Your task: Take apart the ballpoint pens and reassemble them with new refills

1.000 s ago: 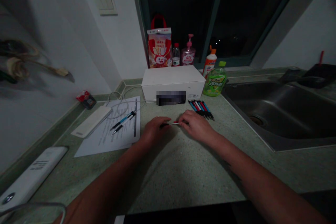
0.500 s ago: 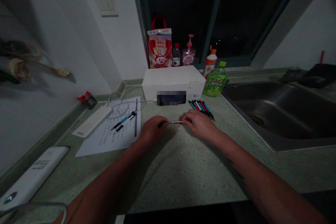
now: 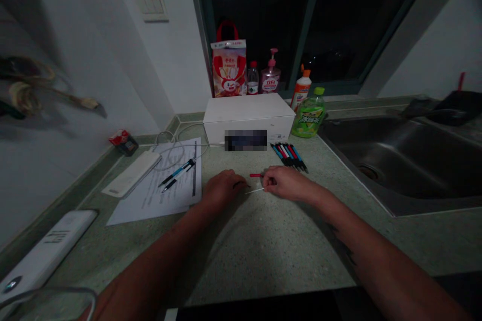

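My left hand [image 3: 225,185] is closed low over the counter, a small dark pen part [image 3: 241,184] showing at its fingertips. Opposite it, my right hand [image 3: 284,181] pinches a thin white pen refill [image 3: 255,190] that points left. A red pen barrel [image 3: 256,175] sticks out by the right fingertips; whether it is gripped or lies on the counter I cannot tell. Just behind my right hand is a row of several click pens [image 3: 289,156] in blue, red and white with black grips. Two more pens [image 3: 176,173] lie on a printed sheet [image 3: 150,205] to the left.
A white box [image 3: 248,110] stands at the back, a blurred-out dark device [image 3: 246,141] against its front. Green [image 3: 309,115] and pink [image 3: 270,77] soap bottles flank it. To the right is a steel sink [image 3: 414,160]. A white power bank [image 3: 133,173] and cable lie left.
The dark part in my left hand has come apart from the red barrel. A white refill now shows at my right fingertips, and the hands' grips have shifted slightly.
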A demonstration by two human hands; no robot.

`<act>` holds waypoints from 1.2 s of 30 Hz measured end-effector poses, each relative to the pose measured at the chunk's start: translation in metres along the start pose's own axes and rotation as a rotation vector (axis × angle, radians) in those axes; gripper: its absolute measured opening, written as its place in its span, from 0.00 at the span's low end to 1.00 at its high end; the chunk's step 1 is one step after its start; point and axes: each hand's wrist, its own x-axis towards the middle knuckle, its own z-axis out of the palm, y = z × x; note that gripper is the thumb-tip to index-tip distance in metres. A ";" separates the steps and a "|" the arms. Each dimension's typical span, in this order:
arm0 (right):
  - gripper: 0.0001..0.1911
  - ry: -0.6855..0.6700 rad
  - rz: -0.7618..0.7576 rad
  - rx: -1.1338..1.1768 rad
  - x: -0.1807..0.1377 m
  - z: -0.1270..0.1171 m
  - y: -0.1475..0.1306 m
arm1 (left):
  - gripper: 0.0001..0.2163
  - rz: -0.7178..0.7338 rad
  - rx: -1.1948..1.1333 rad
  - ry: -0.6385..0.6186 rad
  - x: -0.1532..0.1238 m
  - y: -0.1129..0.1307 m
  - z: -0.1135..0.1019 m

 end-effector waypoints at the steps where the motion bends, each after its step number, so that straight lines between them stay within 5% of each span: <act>1: 0.06 0.009 0.011 -0.008 0.000 0.000 -0.001 | 0.11 -0.003 -0.002 0.002 0.000 0.000 0.000; 8: 0.09 0.203 -0.050 0.048 0.002 0.006 -0.018 | 0.18 -0.125 -0.314 0.112 -0.001 0.000 -0.003; 16: 0.09 0.251 -0.215 0.033 0.004 0.024 -0.035 | 0.17 0.049 -0.621 0.080 -0.007 0.011 0.004; 27: 0.05 0.394 -0.026 0.130 0.006 0.016 -0.021 | 0.10 -0.121 -0.691 0.331 -0.001 0.003 -0.001; 36: 0.09 0.354 0.020 0.254 0.007 0.015 -0.020 | 0.09 -0.090 -0.616 0.352 -0.003 0.003 -0.001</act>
